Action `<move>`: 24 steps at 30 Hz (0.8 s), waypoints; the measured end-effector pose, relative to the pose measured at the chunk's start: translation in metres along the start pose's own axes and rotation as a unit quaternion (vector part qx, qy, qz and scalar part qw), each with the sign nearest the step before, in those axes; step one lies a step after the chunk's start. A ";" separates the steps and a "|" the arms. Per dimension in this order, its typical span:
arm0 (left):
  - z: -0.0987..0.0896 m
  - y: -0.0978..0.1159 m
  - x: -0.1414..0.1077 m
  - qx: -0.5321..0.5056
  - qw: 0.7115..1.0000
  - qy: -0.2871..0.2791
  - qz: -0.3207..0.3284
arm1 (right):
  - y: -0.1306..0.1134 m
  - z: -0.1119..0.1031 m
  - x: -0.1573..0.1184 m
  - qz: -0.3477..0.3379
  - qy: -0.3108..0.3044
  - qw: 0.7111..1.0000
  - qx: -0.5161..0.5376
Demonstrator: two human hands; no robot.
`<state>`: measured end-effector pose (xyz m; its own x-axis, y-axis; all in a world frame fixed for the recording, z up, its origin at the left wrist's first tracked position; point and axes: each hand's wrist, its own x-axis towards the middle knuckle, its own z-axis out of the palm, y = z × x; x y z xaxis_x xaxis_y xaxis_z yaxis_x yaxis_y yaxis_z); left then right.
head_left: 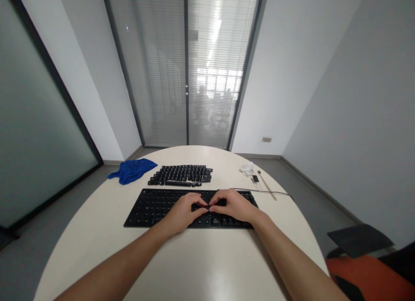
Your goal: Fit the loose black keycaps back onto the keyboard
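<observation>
A black keyboard (149,208) lies flat on the pale round table, most of its left part without keycaps. Some keycaps sit on it near its lower right. My left hand (186,211) and my right hand (234,204) meet over the keyboard right of its middle. The thumb and index finger of each are pinched close together at one small dark spot; whatever they hold is too small to name. Behind the keyboard, loose black keycaps (183,173) lie in rows, with a long spacebar (177,184) in front of them.
A blue cloth (133,170) lies at the back left of the table (194,266). At the back right are a crumpled white item (247,168), a small black object (255,178), a thin brush (267,186) and a cable (275,192). An orange chair (366,277) stands at the lower right.
</observation>
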<state>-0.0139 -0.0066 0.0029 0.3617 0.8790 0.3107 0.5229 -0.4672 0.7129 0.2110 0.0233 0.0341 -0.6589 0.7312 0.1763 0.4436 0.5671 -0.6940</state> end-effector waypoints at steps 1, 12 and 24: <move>-0.001 -0.001 0.000 0.002 1.000 -0.007 -0.001 | -0.001 0.000 0.000 -0.005 -0.002 1.000 -0.011; -0.009 -0.003 -0.003 -0.003 0.994 -0.093 0.054 | -0.004 -0.003 -0.002 -0.077 -0.046 0.996 -0.003; -0.017 0.008 -0.005 -0.014 0.989 -0.107 0.106 | -0.007 -0.002 -0.001 -0.100 -0.048 0.994 -0.025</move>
<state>-0.0243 -0.0128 0.0178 0.6169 0.7202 0.3175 0.3979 -0.6334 0.6637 0.2101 0.0194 0.0398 -0.7904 0.5641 0.2387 0.3258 0.7171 -0.6161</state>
